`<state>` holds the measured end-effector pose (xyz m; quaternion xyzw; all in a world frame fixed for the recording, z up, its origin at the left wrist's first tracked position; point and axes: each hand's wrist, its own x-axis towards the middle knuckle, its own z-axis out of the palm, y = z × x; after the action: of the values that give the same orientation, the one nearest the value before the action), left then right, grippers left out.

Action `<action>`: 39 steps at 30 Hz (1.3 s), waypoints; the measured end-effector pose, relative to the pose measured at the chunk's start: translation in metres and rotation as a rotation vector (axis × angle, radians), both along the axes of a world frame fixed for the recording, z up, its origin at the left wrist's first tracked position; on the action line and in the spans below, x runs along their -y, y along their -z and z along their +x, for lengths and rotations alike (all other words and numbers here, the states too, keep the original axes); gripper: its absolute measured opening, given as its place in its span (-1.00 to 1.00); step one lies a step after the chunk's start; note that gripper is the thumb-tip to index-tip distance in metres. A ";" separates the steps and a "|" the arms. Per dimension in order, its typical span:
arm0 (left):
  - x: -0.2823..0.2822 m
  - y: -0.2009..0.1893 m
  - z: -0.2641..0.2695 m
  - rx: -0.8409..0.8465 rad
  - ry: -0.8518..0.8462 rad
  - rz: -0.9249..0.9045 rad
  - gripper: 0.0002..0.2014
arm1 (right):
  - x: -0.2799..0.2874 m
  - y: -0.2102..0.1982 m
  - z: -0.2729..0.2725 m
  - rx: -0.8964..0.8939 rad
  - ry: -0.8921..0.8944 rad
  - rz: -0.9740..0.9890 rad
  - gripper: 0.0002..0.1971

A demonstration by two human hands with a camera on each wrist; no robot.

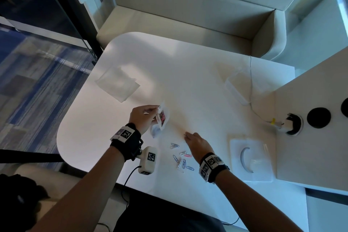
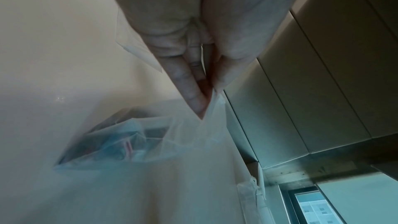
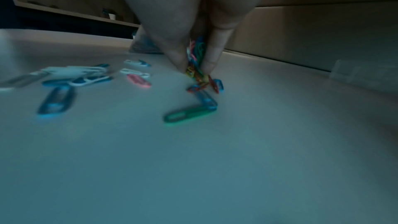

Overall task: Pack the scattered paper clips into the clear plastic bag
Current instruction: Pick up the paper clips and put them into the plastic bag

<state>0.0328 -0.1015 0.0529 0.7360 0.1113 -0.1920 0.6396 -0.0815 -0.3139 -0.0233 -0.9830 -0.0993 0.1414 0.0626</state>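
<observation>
the clear plastic bag, already holding some clips, hangs pinched in your left hand above the tabletop. your right hand has its grip closed on a bunch of paper clips; loose clips lie beside it.

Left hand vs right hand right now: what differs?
Left hand is raised, pinching the clear plastic bag; right hand is low at the table, its fingers pinching a bunch of paper clips. Left is away from the loose clips; right is beside them. Both grip something.
</observation>
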 end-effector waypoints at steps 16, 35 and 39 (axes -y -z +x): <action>0.030 -0.002 -0.011 -0.057 0.050 -0.016 -0.85 | 0.000 -0.086 0.067 -0.358 1.113 1.741 -0.76; 0.033 -0.006 -0.005 0.000 0.029 0.017 -0.85 | -0.031 -0.105 0.082 -0.110 0.737 0.994 -0.75; 0.024 0.001 0.003 0.016 0.042 0.021 -0.77 | 0.002 -0.083 0.065 0.093 0.721 0.807 -0.75</action>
<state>0.0356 -0.1259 0.0521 0.7464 0.0928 -0.1982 0.6285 -0.0166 -0.3162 0.0597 -0.8579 0.1950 0.0179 0.4751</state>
